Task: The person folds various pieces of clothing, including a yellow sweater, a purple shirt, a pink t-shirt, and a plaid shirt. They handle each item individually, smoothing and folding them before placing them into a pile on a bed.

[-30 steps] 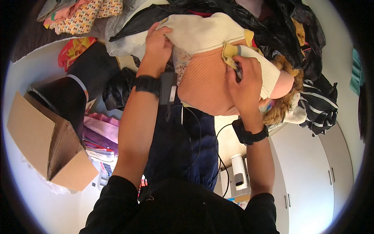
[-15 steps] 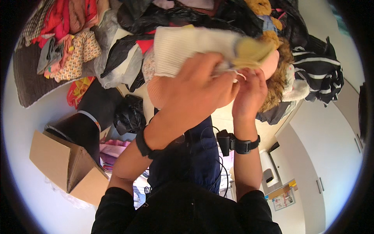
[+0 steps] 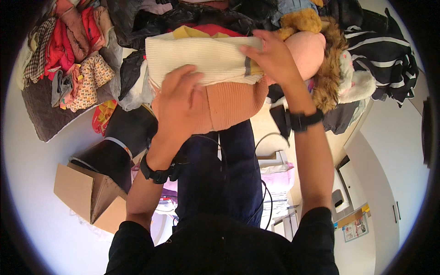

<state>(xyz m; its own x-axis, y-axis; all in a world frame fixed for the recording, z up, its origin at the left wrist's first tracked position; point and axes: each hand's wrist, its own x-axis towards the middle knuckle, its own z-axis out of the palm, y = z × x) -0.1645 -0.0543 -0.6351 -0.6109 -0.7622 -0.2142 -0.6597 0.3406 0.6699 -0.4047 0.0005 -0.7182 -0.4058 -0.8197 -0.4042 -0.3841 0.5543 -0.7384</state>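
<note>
A folded cream ribbed knit garment (image 3: 201,57) with yellow and grey trim lies flat in front of me. It rests on a salmon-pink ribbed knit piece (image 3: 233,107), whose lower edge shows beneath it. My left hand (image 3: 181,98) hovers over the near edges of both knits, its fingers parted and slightly blurred. At the right end of the cream knit, by its grey trim, is my right hand (image 3: 272,57). Its thumb and fingers are spread, and nothing is gripped in them.
Folded clothes (image 3: 85,39) lie at the far left on a dark quilted cloth (image 3: 50,110). Black plastic bags (image 3: 201,20) spread behind the knits. To the right are a pink rounded item (image 3: 305,50), brown fur (image 3: 331,68) and a striped black garment (image 3: 385,59). A cardboard box (image 3: 91,190) stands lower left.
My hands have come apart, the left moving left and the right moving up. The cream knit's yellow and grey end, formerly raised and blurred between them, now lies flat.
</note>
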